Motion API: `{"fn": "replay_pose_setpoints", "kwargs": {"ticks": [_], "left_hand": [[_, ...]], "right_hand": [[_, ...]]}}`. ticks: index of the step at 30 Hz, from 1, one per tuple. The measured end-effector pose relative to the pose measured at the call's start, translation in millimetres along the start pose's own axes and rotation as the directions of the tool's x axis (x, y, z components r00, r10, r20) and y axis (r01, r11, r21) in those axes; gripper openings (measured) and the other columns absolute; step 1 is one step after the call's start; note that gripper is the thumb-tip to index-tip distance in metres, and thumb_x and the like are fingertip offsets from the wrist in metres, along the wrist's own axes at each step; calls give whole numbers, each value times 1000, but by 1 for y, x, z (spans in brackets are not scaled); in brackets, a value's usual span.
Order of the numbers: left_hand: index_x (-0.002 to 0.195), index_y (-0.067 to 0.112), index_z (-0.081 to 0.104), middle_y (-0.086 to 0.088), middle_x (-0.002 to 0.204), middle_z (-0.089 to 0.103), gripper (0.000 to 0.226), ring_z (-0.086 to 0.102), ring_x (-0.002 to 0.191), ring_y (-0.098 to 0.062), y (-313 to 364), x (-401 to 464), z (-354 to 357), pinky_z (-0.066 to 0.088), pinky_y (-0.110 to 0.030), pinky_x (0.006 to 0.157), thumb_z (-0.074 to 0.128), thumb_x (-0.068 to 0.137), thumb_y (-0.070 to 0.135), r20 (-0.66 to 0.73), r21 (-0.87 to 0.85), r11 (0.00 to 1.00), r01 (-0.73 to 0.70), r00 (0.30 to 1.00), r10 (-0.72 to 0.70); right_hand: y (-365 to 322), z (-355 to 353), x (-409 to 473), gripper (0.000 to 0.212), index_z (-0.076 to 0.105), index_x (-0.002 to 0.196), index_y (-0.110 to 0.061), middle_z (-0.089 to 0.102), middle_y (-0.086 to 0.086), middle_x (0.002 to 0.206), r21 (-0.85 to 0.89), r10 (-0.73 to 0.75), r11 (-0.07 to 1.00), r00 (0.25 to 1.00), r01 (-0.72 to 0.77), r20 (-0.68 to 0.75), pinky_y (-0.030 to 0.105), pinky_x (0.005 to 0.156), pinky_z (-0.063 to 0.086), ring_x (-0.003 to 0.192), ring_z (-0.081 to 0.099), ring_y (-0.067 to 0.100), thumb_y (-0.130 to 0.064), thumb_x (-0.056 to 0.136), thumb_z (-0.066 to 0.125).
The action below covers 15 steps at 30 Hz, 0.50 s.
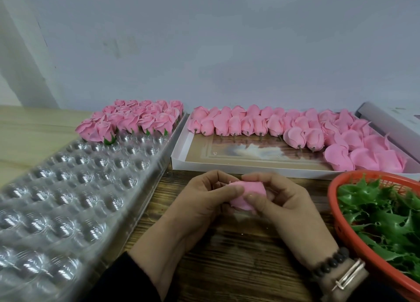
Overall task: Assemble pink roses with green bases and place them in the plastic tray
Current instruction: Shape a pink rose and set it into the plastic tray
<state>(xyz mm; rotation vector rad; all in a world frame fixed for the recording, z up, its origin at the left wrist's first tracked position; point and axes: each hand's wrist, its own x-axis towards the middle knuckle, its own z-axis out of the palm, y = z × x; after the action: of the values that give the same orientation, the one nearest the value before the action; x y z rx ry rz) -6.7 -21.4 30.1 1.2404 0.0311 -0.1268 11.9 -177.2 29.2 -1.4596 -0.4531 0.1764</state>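
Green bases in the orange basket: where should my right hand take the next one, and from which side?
Pinch one leaf tip near the top of the green bases, coming from above. The pile is tangled and the orange basket opens upward, its rim blocking side access.

Both hands meet at lower centre of the frame. The left hand [204, 194] curls its fingers and thumb round a pink rose [241, 194]; the right hand [279, 199] pinches it from the other side. The right wrist wears a bead bracelet [330, 264].
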Motion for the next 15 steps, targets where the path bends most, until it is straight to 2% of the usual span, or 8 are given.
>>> {"fn": "replay_pose_setpoints", "kwargs": {"ticks": [3, 7, 9, 11, 13, 15], "left_hand": [[81, 5, 66, -16, 81, 61, 19, 61, 68, -21, -2, 3, -4, 54, -27, 62, 73, 64, 7, 5, -7, 1000, -8, 1000, 8], [83, 12, 69, -12, 85, 64, 21, 62, 70, -19, -4, 4, -10, 54, -26, 63, 77, 64, 14, 51, 31, 999, -9, 999, 7], [87, 14, 69, -9, 85, 67, 25, 63, 72, -17, -4, 3, -8, 53, -25, 63, 80, 66, 24, 18, 99, 994, -46, 999, 44], [82, 18, 68, -2, 77, 67, 22, 61, 68, -12, -3, 3, -4, 49, -20, 60, 74, 67, 33, -127, 276, 949, -150, 973, 191], [76, 18, 65, 5, 67, 63, 9, 57, 63, -6, 0, 2, 3, 46, -16, 58, 68, 76, 27, -253, 442, 850, -286, 870, 424], [76, 13, 62, 7, 65, 60, 7, 54, 62, -4, 5, 0, 15, 45, -16, 60, 65, 82, 16, -218, 544, 739, -399, 783, 583]], "right_hand": [[0, -3, 0, 21, 65, 95, -3, 68, 3, 64, 67, 32, 997, 999, -32, 6, 14, 54, 50, 54, 60, 5, 4, 76, 61], [1, -3, 1, 20, 66, 87, -2, 67, 2, 59, 150, 51, 987, 999, -47, -19, 12, 53, 49, 52, 61, 4, 0, 68, 64], [2, -2, 2, 21, 67, 83, -3, 68, 4, 60, 175, 43, 984, 996, -30, -75, 13, 52, 49, 52, 62, 5, -4, 63, 65], [6, -4, 5, 17, 67, 81, -3, 68, 3, 59, 188, 26, 982, 989, 1, -144, 12, 52, 49, 51, 61, 5, 0, 64, 66], [9, -5, 7, 14, 67, 80, -2, 67, 1, 57, 171, 15, 985, 984, 16, -178, 12, 52, 49, 50, 60, 4, 6, 70, 65], [10, -6, 7, 13, 68, 80, -4, 67, 4, 60, 153, 12, 988, 981, 18, -196, 13, 53, 49, 52, 61, 6, 4, 70, 66]]}}
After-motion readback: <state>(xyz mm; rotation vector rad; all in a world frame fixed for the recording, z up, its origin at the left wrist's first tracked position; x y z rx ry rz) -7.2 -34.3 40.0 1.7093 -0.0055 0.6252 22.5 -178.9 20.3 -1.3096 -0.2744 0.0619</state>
